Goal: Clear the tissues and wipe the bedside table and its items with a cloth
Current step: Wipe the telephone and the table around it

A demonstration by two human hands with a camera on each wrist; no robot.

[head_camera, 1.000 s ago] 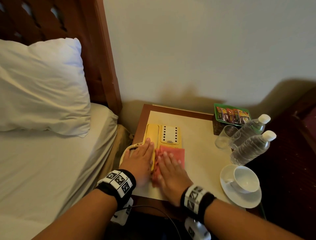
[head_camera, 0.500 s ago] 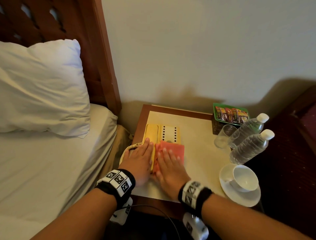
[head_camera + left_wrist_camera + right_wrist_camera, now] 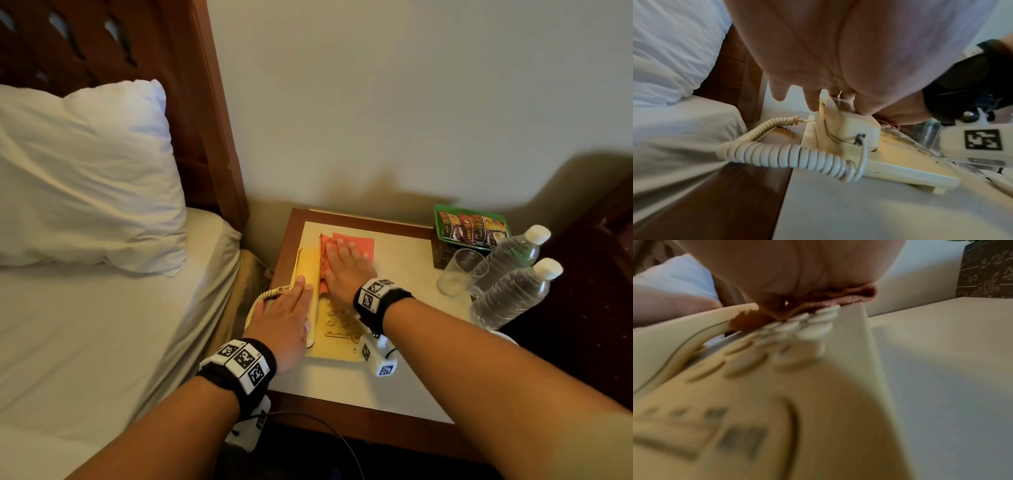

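A cream telephone sits at the left of the bedside table. My right hand lies flat with straight fingers on an orange cloth, pressing it onto the far end of the phone, above the keypad. The left hand rests flat along the handset; in the left wrist view its fingertips touch the handset. The coiled cord hangs off the table's left edge. No tissues are in view.
At the table's right stand a green tray of sachets, a glass and two water bottles. The bed and pillow lie to the left, with the wooden headboard behind.
My right hand has slid the orange cloth away from me, from the keypad end up to the far end of the phone. The left hand has stayed on the handset.
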